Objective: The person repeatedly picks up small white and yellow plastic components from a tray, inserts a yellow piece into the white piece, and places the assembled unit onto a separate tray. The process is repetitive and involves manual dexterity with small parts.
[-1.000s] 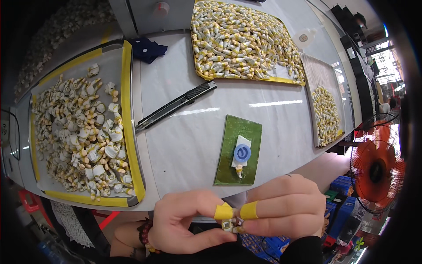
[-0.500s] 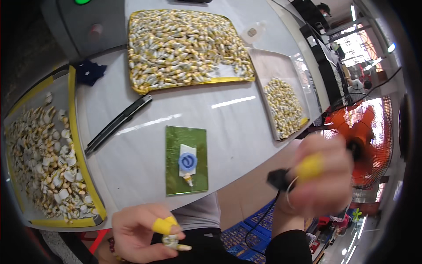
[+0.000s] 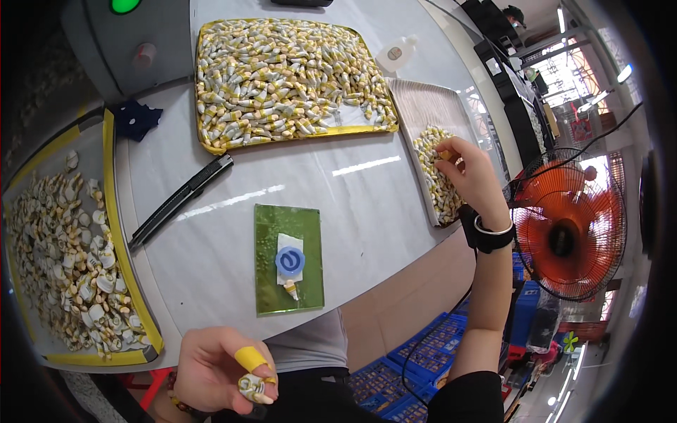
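My left hand (image 3: 224, 366), with yellow tape round a finger, pinches a small rounded white piece (image 3: 252, 386) with dark and yellow markings and a pale tip. At the right, my right hand (image 3: 471, 176) reaches over a shallow tray (image 3: 435, 99) of small white-and-yellow pieces (image 3: 431, 151). Its thumb and forefinger curl together at the heap; what lies between them is too small to make out. A green plate (image 3: 310, 278) rests near the table's front edge. On it lie a white pad with a blue ring-shaped lump (image 3: 290, 261) and a small cone-like piece (image 3: 291, 290).
A large yellow-edged tray (image 3: 303, 138) of cone-like pieces stands at the back. Another tray (image 3: 116, 233) of mixed pieces is at the left. A black bar-like tool (image 3: 182, 201), a dark cloth (image 3: 137, 120) and a white bottle (image 3: 396, 54) lie about. An orange fan (image 3: 564, 240) stands right.
My right hand has moved from beside the table up and left to the small tray. The left hand stays low and keeps its piece, slightly turned. The view has shifted a little.
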Tool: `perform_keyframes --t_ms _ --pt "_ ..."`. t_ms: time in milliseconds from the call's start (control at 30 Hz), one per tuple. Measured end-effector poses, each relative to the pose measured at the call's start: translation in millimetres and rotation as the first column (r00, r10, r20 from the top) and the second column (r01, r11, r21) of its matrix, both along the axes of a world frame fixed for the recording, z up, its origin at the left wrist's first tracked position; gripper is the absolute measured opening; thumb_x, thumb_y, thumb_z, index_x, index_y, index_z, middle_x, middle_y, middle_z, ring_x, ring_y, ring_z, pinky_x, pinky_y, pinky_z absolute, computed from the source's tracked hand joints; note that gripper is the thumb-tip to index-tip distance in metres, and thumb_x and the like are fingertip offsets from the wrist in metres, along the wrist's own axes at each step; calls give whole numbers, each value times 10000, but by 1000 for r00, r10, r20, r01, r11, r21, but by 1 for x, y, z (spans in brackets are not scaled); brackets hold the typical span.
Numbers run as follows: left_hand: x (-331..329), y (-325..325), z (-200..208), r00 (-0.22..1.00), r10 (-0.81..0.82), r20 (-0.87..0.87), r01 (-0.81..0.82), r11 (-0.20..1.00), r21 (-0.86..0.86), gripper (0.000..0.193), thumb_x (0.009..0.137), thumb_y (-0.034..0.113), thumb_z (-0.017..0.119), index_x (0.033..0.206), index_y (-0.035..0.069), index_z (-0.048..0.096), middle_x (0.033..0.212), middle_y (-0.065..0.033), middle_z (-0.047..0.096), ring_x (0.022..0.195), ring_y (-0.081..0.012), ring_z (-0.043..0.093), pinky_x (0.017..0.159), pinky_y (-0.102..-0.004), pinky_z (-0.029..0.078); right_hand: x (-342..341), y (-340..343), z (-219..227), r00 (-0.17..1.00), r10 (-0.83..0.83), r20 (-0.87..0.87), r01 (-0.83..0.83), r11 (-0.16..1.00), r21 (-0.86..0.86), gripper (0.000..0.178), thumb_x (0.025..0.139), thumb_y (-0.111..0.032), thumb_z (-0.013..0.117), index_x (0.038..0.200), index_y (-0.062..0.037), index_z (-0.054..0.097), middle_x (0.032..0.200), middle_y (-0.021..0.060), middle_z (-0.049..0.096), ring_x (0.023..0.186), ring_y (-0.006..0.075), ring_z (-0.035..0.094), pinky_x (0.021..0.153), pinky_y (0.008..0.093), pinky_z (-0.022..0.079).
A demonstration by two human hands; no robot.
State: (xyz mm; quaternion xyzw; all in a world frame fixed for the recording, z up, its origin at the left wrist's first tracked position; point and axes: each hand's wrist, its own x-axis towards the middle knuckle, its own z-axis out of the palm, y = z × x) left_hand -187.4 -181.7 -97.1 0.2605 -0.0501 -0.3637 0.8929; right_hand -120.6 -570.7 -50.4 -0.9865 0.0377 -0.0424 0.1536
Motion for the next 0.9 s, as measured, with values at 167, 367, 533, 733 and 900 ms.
perform_keyframes --t_ms 167,367,533,733,900 --pt "1 2 2 999 -29 -16 28 999 -39 359 710 187 768 890 -31 547 713 -159 617 667 -233 591 560 -364 525 0 3 7 998 61 -12 -61 996 -62 102 798 -15 586 899 -1 589 770 129 581 652 239 548 615 301 441" --pt "0 7 -3 997 -67 -49 62 994 -90 348 696 90 765 928 -49 548 807 -182 617 744 -239 607 643 -354 522 -13 30 21 989 130 65 -137 982 128 101 841 29 490 905 19 568 827 104 562 701 193 538 634 266 415" --pt "-1 10 -10 989 -104 -109 78 973 -216 379 684 -34 748 1001 -65 541 938 -174 605 848 -223 628 753 -316 504 -29 93 14 950 306 61 -307 878 367 127 754 60 599 860 -9 592 723 57 576 642 131 562 584 229 446" --pt "-2 15 -9 989 -94 -115 73 981 -179 391 686 -18 753 1010 -73 540 931 -168 607 851 -217 627 758 -314 502 -28 146 5 813 561 156 -581 772 256 224 673 62 634 877 -23 599 697 68 578 602 205 566 546 296 468" --pt "-2 19 -8 993 -78 -89 61 982 -181 392 698 0 750 1021 -73 541 931 -167 611 857 -215 628 767 -318 500 -27 155 -3 713 685 151 -700 708 93 277 623 23 628 896 -4 583 792 79 587 696 217 573 597 305 489"
